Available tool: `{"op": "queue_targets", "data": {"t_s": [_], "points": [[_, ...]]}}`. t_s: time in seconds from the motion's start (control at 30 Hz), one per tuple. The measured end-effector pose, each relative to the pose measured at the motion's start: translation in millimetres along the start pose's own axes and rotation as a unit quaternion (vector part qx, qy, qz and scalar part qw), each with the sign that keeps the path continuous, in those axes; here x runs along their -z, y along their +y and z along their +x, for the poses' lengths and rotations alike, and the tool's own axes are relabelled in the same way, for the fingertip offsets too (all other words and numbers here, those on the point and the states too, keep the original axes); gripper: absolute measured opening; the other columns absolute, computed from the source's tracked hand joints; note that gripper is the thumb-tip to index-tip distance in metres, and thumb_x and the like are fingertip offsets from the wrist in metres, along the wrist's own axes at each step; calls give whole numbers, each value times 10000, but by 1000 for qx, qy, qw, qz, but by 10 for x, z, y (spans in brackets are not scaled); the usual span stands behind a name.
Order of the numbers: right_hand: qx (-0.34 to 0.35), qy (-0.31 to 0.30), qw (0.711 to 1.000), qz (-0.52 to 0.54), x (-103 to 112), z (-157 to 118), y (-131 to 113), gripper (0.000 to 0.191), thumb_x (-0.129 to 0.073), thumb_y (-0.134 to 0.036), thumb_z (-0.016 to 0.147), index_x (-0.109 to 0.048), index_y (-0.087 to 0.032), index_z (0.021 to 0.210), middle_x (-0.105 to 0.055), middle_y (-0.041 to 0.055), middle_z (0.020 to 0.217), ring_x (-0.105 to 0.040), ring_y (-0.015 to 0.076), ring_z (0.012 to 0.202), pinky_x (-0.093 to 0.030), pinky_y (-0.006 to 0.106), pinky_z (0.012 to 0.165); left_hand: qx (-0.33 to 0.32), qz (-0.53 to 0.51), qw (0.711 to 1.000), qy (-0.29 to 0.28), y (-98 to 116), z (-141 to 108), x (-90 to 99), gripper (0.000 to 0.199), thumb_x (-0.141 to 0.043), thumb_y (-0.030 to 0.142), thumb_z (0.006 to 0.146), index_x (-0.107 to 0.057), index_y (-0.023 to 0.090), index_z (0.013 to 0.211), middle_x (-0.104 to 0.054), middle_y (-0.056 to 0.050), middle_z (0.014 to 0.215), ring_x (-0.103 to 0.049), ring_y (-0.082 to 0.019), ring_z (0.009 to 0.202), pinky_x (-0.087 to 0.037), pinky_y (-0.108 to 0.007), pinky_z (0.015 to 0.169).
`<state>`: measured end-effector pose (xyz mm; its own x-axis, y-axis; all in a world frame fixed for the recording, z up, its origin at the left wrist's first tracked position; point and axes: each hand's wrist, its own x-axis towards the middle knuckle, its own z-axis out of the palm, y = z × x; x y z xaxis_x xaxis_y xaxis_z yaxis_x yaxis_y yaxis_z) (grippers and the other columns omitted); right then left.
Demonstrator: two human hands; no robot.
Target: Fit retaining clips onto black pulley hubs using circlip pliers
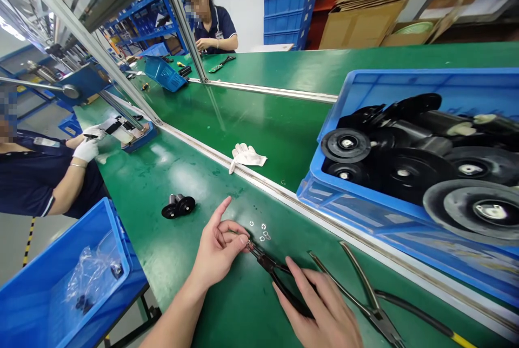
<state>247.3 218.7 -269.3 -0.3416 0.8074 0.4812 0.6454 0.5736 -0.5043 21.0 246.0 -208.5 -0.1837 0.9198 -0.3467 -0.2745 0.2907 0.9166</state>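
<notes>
Black-handled pliers (265, 262) lie across the space between my two hands over the green table. My right hand (324, 310) is wrapped round their handles. At the plier tips, my left hand (222, 245) pinches a small ring, partly hidden by the thumb, with the index finger stretched out. Several small metal rings (263, 227) lie on the table just beyond the tips. To the left of my left hand rest black wheel parts with grey cylinders (178, 206).
A blue crate (344, 80) of black discs stands at the right. Metal-handled pliers (379, 318) lie near my right hand. A white glove (248, 156) rests by the rail. Another blue bin (24, 294) is lower left. Two people work at the left and far side.
</notes>
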Motion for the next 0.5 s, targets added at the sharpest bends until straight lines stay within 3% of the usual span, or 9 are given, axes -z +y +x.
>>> {"op": "queue_targets", "data": {"t_s": [0.33, 0.5], "points": [[6, -31, 999, -35, -2, -57, 34, 571, -634, -328, 1050, -481, -197, 1584, -643, 135, 1108, -618, 262, 960, -510, 395, 806, -2, 10, 1000, 4, 12, -17, -17, 920, -892, 312, 825, -375, 175, 1574, -710, -10, 847, -709, -135, 676, -613, -260, 685], [-30, -62, 997, -23, -20, -109, 50, 575, -586, -400, 1068, -464, -205, 1595, -620, 153, 1148, -610, 271, 994, -547, 356, 752, -23, 29, 999, -11, -13, -35, -1, 753, -855, 304, 862, -473, 183, 1500, -709, -19, 856, -707, -142, 700, -616, -269, 693]]}}
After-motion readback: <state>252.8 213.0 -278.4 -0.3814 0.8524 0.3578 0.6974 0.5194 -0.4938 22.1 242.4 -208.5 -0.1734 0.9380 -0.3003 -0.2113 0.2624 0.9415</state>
